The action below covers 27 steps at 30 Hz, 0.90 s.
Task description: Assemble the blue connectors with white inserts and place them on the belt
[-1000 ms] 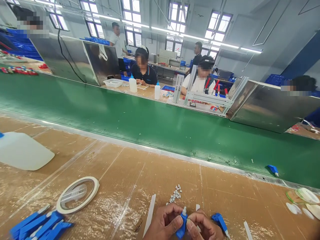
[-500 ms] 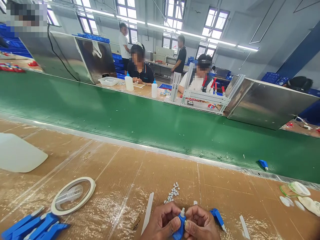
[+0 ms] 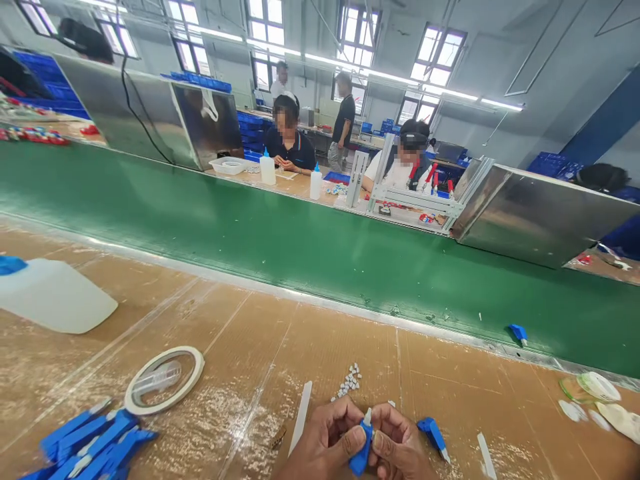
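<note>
Between both hands, low in the head view, is a small blue plastic part with a pale tip pointing up and away. My left hand pinches it from the left, thumb along its face. From the right, my right hand grips its edge between thumb and fingers; whatever small piece is under those fingertips is hidden. Just beyond the hands lies a loose heap of small white pieces. A similar blue part rests right of my right hand, and a white strip lies left of my left hand.
A pile of blue parts and a tape roll lie at left, near a tipped bottle. A clear tub stands at right. Beyond runs a green conveyor belt carrying one blue part; people sit across it.
The view has shifted slightly, so table items appear farther right at the left side. Both hands keep their hold on the blue part, which is tilted a little more.
</note>
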Motion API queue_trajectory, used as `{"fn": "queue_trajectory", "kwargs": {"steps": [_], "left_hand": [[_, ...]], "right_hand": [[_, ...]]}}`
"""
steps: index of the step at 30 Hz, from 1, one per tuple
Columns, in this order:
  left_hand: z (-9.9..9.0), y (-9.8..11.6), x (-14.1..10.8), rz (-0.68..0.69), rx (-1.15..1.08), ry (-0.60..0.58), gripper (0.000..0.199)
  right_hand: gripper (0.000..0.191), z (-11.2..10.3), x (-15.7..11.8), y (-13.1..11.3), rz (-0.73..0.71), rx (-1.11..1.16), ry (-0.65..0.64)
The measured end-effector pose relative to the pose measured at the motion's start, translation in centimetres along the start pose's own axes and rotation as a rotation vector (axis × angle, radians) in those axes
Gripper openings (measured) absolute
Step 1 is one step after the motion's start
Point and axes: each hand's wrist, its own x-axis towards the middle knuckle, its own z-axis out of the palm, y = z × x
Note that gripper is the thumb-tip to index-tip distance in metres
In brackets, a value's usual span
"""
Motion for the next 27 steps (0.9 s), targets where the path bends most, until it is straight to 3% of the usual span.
{"fn": "queue_trajectory", "kwargs": {"steps": [2, 4, 8, 9, 12, 14, 15, 17, 21, 24, 27], "left_hand": [[-0.4, 0.4, 0.7, -0.002, 0.034, 0.049, 0.049], [-1.8, 1.7, 2.4, 0.012, 0.169, 0.183, 0.05], [-6.8, 6.8, 9.1, 0.131, 0.841, 0.56, 0.042], [-8.1, 8.1, 10.9, 0.145, 0.91, 0.618, 0.036], [-11.4, 11.1, 15.3, 0.133, 1.019, 0.744, 0.022], [-12.8, 11.9, 16.6, 0.084, 1.066, 0.806, 0.02], [-13.2, 12.0, 16.7, 0.06, 1.081, 0.829, 0.021], [-13.6, 11.8, 16.0, 0.043, 1.102, 0.869, 0.027], [-12.8, 10.7, 12.2, 0.145, 1.081, 0.871, 0.046], [-11.2, 9.0, 8.7, 0.298, 0.916, 0.831, 0.05], [-9.4, 7.1, 6.2, 0.366, 0.753, 0.84, 0.052]], "right_hand": [[0.046, -0.4, -0.2, -0.7, -0.007, -0.036, 0.024], [0.049, -0.8, -0.4, -1.6, -0.046, -0.071, 0.061], [0.048, -0.9, -0.8, -2.5, -0.268, -0.184, 0.186], [0.048, -1.0, -0.8, -2.5, -0.321, -0.232, 0.215], [0.051, -1.6, -0.9, -3.4, -0.439, -0.481, 0.34], [0.048, -3.0, -0.9, -5.7, -0.495, -0.751, 0.517], [0.044, -3.9, -0.8, -7.4, -0.518, -0.925, 0.652], [0.032, -6.5, -0.5, -11.8, -0.536, -1.026, 0.831], [0.028, -12.0, 1.0, -20.4, -0.463, -1.165, 1.22], [0.031, -15.0, 2.5, -23.4, -0.344, -1.192, 1.344], [0.033, -16.6, 3.6, -24.1, -0.289, -1.169, 1.372]]}}
